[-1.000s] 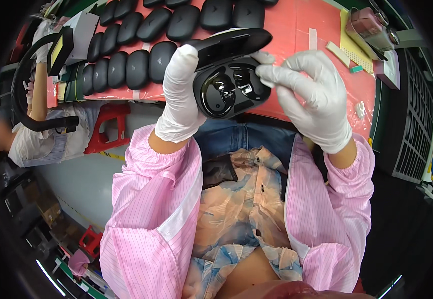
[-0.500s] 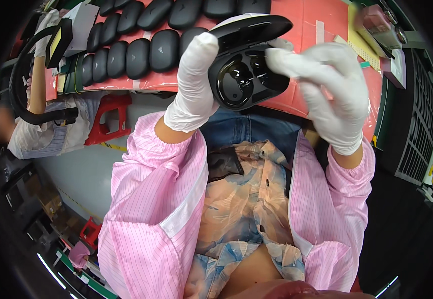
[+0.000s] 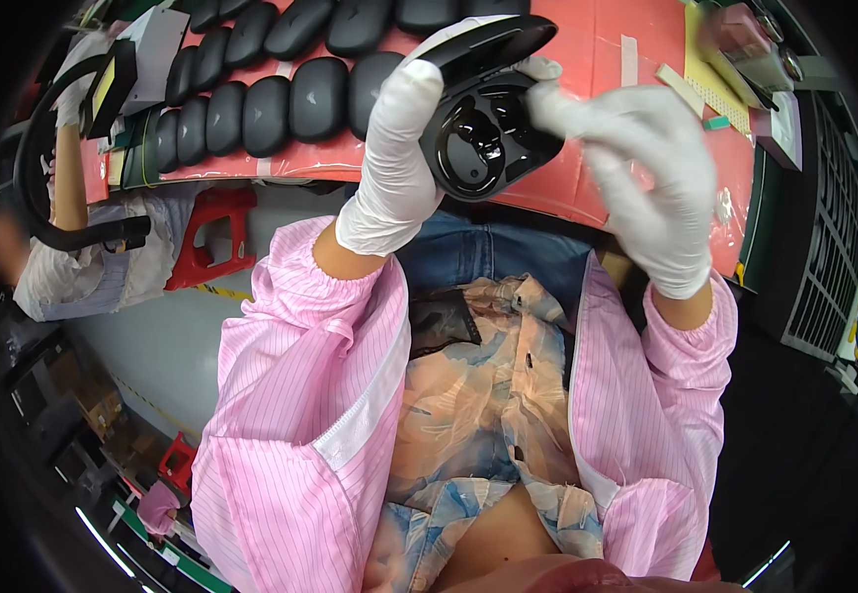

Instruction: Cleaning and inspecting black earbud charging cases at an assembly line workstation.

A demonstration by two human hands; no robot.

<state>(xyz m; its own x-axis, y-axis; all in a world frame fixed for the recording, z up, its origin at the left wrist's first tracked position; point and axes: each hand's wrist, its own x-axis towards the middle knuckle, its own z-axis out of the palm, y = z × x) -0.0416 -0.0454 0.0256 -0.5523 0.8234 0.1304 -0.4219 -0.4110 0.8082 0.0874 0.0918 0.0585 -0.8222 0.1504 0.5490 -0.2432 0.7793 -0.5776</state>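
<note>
The left hand (image 3: pixel 392 163) grips an open black case (image 3: pixel 525 161) by its left side, thumb near the hinge, above the near edge of the red surface (image 3: pixel 597 193); the lid (image 3: pixel 493 51) tilts up. Glossy black earbuds (image 3: pixel 481 148) sit inside. The right hand (image 3: pixel 656 178) is blurred, fingertips at the case's right side; whether they pinch anything I cannot tell. Closed black cases (image 3: pixel 318 99) lie in rows toward the surface's left edge, a small green block (image 3: pixel 716 124) near its right edge.
</note>
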